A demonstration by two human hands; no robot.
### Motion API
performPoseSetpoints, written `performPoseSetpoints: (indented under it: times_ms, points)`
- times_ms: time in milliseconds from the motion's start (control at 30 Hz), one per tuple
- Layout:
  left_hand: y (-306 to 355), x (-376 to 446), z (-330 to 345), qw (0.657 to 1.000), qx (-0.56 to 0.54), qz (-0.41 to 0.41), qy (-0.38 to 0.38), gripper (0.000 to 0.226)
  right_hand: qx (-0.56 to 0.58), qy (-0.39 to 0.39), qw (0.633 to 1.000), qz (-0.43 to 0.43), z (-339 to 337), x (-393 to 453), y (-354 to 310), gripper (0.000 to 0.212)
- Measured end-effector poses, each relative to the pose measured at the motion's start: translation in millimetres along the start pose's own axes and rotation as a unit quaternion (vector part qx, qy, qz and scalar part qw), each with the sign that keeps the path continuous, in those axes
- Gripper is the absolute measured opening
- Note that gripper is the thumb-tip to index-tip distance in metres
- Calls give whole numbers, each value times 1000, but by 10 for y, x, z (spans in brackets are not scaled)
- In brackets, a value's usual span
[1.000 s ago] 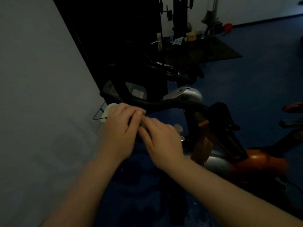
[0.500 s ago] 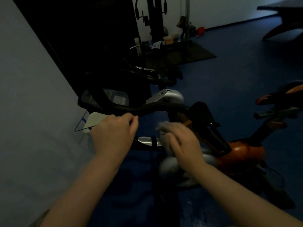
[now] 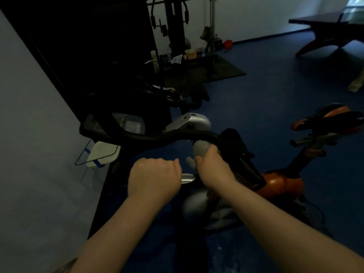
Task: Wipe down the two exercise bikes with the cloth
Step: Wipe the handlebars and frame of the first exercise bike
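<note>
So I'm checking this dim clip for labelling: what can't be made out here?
- Head view: left hand shows only its back; what the curled fingers hold is hidden.
- Grey cloth: mostly covered by the right hand.
- Black bike console: readout too dark.
- Orange-and-black saddle: cut by the right edge.

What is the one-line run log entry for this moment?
right hand: holds grey cloth at black handlebar | left hand: curled, holding nothing | orange bike: wiping in progress

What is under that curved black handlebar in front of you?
Under the handlebar, the right hand grips a grey cloth against its underside. The left hand is a fist below. Further down are silver bike parts; the hands hide the rest.
</note>
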State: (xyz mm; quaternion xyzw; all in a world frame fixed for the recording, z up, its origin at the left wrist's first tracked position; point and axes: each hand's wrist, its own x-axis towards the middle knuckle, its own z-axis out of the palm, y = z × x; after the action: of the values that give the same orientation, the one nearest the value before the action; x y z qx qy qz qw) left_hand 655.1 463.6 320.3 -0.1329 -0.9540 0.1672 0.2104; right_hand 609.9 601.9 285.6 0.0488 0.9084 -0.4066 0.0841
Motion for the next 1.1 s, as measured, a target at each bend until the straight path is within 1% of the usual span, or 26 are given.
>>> performPoseSetpoints:
  times_ms: [67,167,200,300,367,433,500,567,667,700,733,767,800,833,867,933,1033,1067,1100]
  points:
    - [3,23,-2,1000,-10,-4,9,41,7,-17,1000,23,-25,0,14,42]
    - [9,28,0,999,-15,-6,27,49,21,-5,997,68,-46,215,-176,51]
    - [12,19,11,999,-18,-8,31,50,35,2,997,72,-29,263,-191,51]
    - [10,1,59,999,-10,-2,31,49,82,11,996,44,17,111,-25,39]
    - [6,7,83,999,-14,-3,44,49,133,13,991,24,85,-46,113,36]
    - [6,10,104,998,-10,-7,64,48,147,25,989,-3,123,-51,102,39]
    - [15,24,84,997,3,-12,82,44,118,45,991,-30,106,-4,27,47]
    - [21,23,89,996,13,-15,85,44,119,62,989,-64,121,-98,48,55]
    - [22,11,124,995,32,-20,94,53,144,53,978,-141,249,-516,134,61]
    - [21,11,133,994,38,-17,97,54,133,42,978,-155,293,-598,150,60]
    - [21,14,133,994,38,-12,99,51,105,51,978,-172,323,-576,167,57]
    - [20,20,131,994,32,-8,101,48,55,80,976,-197,322,-489,175,56]
    - [20,21,127,995,23,-5,100,45,0,111,967,-229,295,-367,188,61]
    - [20,24,124,995,17,-7,102,42,-26,126,958,-256,231,-257,190,66]
    - [21,23,126,994,14,-13,103,42,-19,119,953,-277,182,-172,210,66]
    - [25,16,150,993,19,-19,111,46,21,90,940,-327,190,-170,282,58]
    - [27,16,182,992,34,-15,121,51,21,114,924,-365,272,-352,273,44]
    - [23,18,187,992,40,-14,118,52,15,106,921,-374,246,-365,257,42]
    - [17,16,192,992,45,-12,116,51,5,71,918,-389,180,-336,263,42]
